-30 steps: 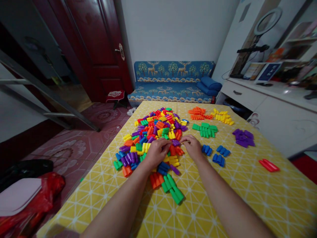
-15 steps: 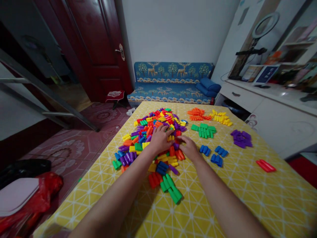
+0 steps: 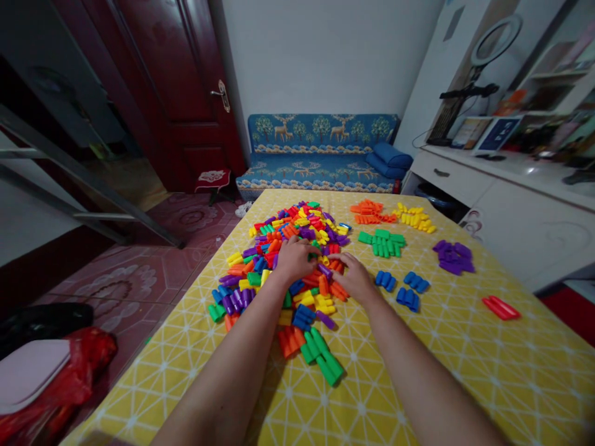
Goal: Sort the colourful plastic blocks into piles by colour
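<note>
A big mixed pile of coloured plastic blocks (image 3: 283, 248) lies on the yellow patterned tablecloth (image 3: 418, 371). My left hand (image 3: 294, 260) rests palm down on the middle of the pile, fingers curled over several blocks. Beside it, my right hand (image 3: 356, 277) lies at the pile's right edge, its fingers touching red and purple blocks. Whether either hand grips a block is hidden. To the right lie sorted groups: orange blocks (image 3: 369, 212), yellow blocks (image 3: 415, 219), green blocks (image 3: 383, 242), purple blocks (image 3: 452, 256), blue blocks (image 3: 403, 288) and red blocks (image 3: 501, 307).
A blue patterned sofa (image 3: 320, 155) stands beyond the table's far end. White cabinets (image 3: 515, 210) with a ring light run along the right. A dark red door (image 3: 186, 93) and tiled floor are on the left, with a red bag (image 3: 69, 371) on the floor.
Both hands moved forward from the near edge of the pile onto its middle. The left hand now lies flat over the blocks and the right hand has settled beside it.
</note>
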`<action>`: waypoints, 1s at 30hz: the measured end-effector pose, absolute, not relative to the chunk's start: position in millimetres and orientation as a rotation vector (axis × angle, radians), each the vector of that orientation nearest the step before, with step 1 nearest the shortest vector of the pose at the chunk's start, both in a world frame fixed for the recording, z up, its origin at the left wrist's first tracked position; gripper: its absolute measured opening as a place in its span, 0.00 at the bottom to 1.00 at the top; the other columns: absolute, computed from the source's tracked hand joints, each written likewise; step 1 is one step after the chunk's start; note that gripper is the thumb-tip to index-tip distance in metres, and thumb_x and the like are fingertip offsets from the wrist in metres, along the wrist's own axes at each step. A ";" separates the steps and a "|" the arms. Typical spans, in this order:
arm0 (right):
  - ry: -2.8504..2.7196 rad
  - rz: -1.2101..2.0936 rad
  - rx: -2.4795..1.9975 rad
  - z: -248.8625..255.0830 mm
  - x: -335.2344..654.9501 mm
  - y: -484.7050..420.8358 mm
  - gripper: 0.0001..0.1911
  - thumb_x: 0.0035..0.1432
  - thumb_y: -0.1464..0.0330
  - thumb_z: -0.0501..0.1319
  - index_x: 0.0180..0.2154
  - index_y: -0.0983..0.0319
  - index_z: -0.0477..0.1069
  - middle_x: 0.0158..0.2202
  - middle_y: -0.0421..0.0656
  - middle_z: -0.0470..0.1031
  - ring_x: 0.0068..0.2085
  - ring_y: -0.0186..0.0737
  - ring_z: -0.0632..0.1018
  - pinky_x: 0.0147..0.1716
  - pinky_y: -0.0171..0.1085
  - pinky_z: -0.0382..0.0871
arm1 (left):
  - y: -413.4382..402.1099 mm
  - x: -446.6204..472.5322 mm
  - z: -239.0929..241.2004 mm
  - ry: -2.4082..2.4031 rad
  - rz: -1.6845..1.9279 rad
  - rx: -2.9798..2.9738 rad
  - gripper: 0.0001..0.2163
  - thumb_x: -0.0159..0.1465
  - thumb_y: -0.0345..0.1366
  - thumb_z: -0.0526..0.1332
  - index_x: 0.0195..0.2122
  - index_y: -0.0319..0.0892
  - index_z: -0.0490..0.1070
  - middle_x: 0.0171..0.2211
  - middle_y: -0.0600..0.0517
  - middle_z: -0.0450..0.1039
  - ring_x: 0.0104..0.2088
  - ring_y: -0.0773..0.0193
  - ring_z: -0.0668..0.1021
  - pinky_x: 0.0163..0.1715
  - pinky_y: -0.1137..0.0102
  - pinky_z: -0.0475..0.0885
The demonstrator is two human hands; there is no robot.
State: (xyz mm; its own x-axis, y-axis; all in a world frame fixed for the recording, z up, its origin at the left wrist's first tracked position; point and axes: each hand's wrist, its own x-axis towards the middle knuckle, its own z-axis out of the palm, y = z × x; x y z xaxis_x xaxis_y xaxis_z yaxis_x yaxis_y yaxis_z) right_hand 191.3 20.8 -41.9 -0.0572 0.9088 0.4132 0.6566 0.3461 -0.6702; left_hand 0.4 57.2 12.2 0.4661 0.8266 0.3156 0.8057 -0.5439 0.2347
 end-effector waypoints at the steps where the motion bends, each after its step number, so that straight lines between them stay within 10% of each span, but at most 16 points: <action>1: -1.740 0.431 -1.370 -42.9 191.2 21.0 0.18 0.52 0.68 0.60 0.46 0.61 0.74 0.45 0.46 0.77 0.46 0.43 0.77 0.48 0.41 0.70 | 56.3 1.0 12.0 1.491 0.595 2.656 0.14 0.59 0.38 0.63 0.46 0.53 0.80 0.42 0.48 0.76 0.47 0.49 0.71 0.47 0.56 0.66; 15: -1.679 0.346 -1.695 -27.1 202.5 -16.2 0.20 0.61 0.51 0.56 0.35 0.59 0.75 0.30 0.42 0.77 0.31 0.40 0.76 0.30 0.36 0.64 | 50.1 7.2 7.4 1.557 0.568 2.635 0.08 0.59 0.42 0.64 0.35 0.50 0.82 0.43 0.48 0.75 0.46 0.51 0.72 0.47 0.57 0.66; 19: -1.949 0.171 -1.719 -20.6 194.5 -39.7 0.24 0.48 0.55 0.69 0.46 0.57 0.74 0.44 0.44 0.77 0.39 0.43 0.78 0.32 0.35 0.65 | 49.9 7.4 6.8 1.540 0.595 2.629 0.09 0.59 0.43 0.64 0.36 0.50 0.82 0.43 0.48 0.75 0.46 0.49 0.72 0.46 0.56 0.66; 30: -1.805 0.423 -1.711 -17.7 196.1 -45.2 0.07 0.52 0.65 0.61 0.35 0.59 0.73 0.33 0.42 0.77 0.34 0.41 0.76 0.30 0.35 0.64 | 50.8 6.7 5.7 1.530 0.598 2.625 0.08 0.58 0.43 0.64 0.36 0.51 0.82 0.43 0.48 0.75 0.46 0.50 0.72 0.47 0.57 0.65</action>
